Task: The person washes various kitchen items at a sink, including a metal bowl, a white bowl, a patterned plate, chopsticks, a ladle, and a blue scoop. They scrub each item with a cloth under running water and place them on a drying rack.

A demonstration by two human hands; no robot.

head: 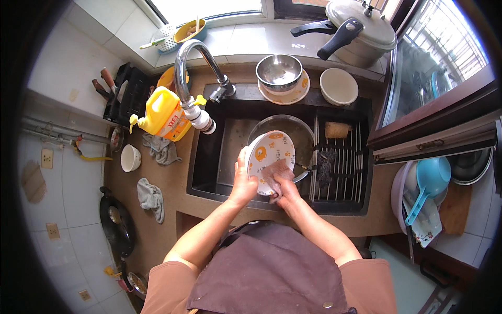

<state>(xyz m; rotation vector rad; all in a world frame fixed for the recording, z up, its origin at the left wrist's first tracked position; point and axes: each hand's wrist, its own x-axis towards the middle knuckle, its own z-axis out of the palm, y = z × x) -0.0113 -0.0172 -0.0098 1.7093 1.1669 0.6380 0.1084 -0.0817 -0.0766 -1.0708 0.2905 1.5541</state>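
A white bowl with orange bear prints and lettering [270,153] is tilted above the sink, its inside turned towards me. My left hand [243,178] grips its left rim, thumb inside. A pinkish dishcloth [277,172] lies bunched in my right hand [288,188], pressed against the bowl's lower right inner wall. Behind the bowl, a round metal basin [306,127] with water stands in the black sink [208,168]. Part of that basin is hidden by the bowl and my hands.
A chrome faucet [182,66] arches over the sink's left side. A rack [351,165] holds a sponge [337,130] and a scouring pad [326,168]. Behind stand a steel bowl [279,72], a white bowl [339,86] and a pressure cooker [361,35]. Left is a yellow detergent jug [166,114].
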